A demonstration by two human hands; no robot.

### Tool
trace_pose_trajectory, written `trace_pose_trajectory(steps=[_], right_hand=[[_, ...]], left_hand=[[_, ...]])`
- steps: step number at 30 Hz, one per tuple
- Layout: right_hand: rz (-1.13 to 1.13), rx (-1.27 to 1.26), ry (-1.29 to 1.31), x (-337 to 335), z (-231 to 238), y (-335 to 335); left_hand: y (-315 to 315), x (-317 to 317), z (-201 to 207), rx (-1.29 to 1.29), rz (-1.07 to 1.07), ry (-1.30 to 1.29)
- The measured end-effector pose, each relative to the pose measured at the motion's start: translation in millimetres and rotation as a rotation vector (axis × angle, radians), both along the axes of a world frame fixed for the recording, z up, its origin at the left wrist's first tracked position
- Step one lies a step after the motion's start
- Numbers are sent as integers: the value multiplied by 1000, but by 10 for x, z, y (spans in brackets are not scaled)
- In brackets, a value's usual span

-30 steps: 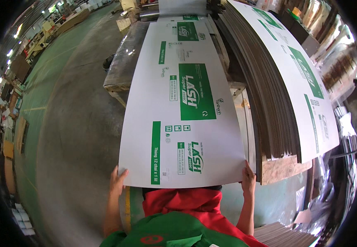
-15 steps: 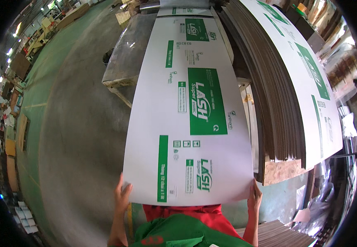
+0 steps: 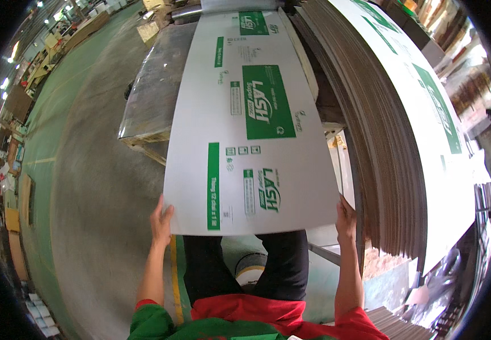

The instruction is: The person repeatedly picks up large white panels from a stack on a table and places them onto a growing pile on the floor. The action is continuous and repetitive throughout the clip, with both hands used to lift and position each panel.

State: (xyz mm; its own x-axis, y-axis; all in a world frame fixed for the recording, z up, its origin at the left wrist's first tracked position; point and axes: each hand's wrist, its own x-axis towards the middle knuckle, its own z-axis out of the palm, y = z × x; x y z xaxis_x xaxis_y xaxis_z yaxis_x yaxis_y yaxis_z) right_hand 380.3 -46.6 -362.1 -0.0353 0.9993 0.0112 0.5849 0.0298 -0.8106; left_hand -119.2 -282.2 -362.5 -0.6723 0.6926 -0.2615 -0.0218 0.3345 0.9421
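A long white cardboard sheet with green printing [image 3: 194,170] stretches away from me over a metal-topped table [image 3: 157,85]. Its far end lies against a roller [image 3: 240,5] at the top of the view. My left hand [image 3: 161,220] grips the near left corner, thumb on the upper face. At the near right corner my right hand [image 3: 346,220] is closed on the sheet's edge. The fingers under the sheet are partly hidden. Below the near edge show my dark trouser legs.
To the right stands a tall stack of cardboard sheets [image 3: 381,147], its top sheet white and green. More flat cardboard [image 3: 398,324] lies at the lower right. A round container [image 3: 251,269] sits on the floor between my legs. A yellow floor line [image 3: 174,272] runs at the left.
Both hands have moved forward, away from my body, and the sheet has slid toward the roller with them. My legs and the round container have come into view.
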Motion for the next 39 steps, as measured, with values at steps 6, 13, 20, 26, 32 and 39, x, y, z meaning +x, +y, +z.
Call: trace_pose_trajectory(steps=[6, 13, 20, 26, 32, 39], right_hand=[[-336, -375, 475, -568, -87, 685], [24, 673, -543, -25, 1584, -675], [-390, 220, -1071, 1276, 2444, -1181], [189, 928, -748, 163, 2488, -1839], [-328, 1202, -551, 667, 2966, -2177], [-905, 524, 772, 2363, 2542, -2046]], left_hand=[[830, -522, -179, -63, 37, 27], [1006, -431, -97, -381, 35, 806], [940, 566, 539, 12, -330, 742], [800, 2293, 1647, 324, -790, -566], [450, 2509, 2479, 444, -523, -711], [-816, 1934, 3169, 465, -405, -466]])
